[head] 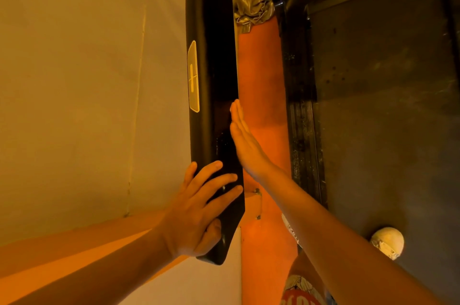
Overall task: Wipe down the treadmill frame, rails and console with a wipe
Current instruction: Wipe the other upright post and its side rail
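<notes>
Nearest the camera, the left hand (196,210) grips the near, rounded end of a long black treadmill rail (219,56): its fingers spread across the rail's flat face and its thumb is tucked under the edge. Just beyond it, the right hand (245,140) stands on edge, fingers straight and together, with its palm pressed flat against the rail's right side. Whether a wipe lies under that palm cannot be told. To the right, a pale crumpled ball (387,242) rests on the dark grey treadmill belt (385,118), well apart from both hands. A ribbed black side strip (303,145) runs along the belt's left edge, with an orange surface (261,68) between it and the rail. Farther up the rail's left edge sits a yellow-outlined oblong badge (193,75), beside a plain tan wall (87,80). At the far end, a crumpled silver-grey cloth (251,3) shows behind the rail.
</notes>
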`<state>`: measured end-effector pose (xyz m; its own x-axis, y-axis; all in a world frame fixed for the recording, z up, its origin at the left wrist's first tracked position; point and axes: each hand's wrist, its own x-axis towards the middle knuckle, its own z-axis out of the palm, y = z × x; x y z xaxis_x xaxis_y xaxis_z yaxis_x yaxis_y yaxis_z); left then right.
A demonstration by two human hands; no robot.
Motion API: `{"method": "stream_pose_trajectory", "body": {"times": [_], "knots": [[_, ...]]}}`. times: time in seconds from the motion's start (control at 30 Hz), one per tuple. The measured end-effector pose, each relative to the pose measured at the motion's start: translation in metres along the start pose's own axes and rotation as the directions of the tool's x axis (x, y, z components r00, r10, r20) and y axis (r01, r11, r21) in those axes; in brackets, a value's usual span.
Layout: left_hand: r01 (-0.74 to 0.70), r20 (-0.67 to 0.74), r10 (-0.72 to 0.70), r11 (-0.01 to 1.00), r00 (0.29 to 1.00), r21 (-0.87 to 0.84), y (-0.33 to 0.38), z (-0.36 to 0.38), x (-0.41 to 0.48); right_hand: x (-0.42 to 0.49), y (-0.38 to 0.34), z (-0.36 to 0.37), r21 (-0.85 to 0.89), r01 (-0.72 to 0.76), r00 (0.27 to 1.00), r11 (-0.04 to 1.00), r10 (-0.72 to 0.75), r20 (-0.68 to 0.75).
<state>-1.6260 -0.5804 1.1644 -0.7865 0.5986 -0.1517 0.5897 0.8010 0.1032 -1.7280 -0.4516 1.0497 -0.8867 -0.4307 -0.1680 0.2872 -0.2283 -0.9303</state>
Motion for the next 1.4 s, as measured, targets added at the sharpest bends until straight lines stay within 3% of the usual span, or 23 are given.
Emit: {"method": "stream_pose_trajectory", "body": {"times": [0.1,0.23,0.47,0.67,0.9,1.1,1.27,1.4], "knots": [[0.007,-0.007,-0.007,1.0,1.0,-0.007,0.0,0.001,-0.001,0.01,-0.019,0.001,0.034,-0.021,1.0,0.999,0.021,-0.013],[-0.005,-0.019,0.005,1.0,1.0,-0.011,-0.001,0.002,0.0,0.005,-0.029,0.006,0.01,0.145,0.987,0.989,-0.145,0.068],[0.0,0.0,0.0,1.0,1.0,-0.001,-0.001,0.002,-0.001,0.006,-0.017,-0.002,0.005,-0.052,0.999,0.999,0.052,-0.006],[-0.002,-0.02,0.001,1.0,1.0,-0.021,-0.001,0.003,-0.001,-0.031,-0.015,0.012,0.051,0.142,0.975,0.989,-0.148,0.163],[0.021,-0.008,-0.021,1.0,1.0,-0.012,0.0,0.001,-0.001,-0.017,-0.007,-0.003,0.107,-0.051,0.994,0.993,0.04,0.106],[0.008,-0.02,-0.008,1.0,1.0,-0.017,-0.001,0.003,0.0,-0.025,-0.01,0.006,0.109,0.072,0.986,0.991,-0.088,0.143],[0.009,-0.015,-0.009,1.0,1.0,-0.024,-0.002,0.002,0.0,-0.022,-0.009,0.003,0.087,0.032,0.993,0.996,-0.041,0.106],[-0.003,-0.056,0.0,0.999,0.998,-0.046,-0.001,0.003,0.001,-0.034,-0.017,0.014,0.125,0.073,0.987,0.989,-0.09,0.13]]}}
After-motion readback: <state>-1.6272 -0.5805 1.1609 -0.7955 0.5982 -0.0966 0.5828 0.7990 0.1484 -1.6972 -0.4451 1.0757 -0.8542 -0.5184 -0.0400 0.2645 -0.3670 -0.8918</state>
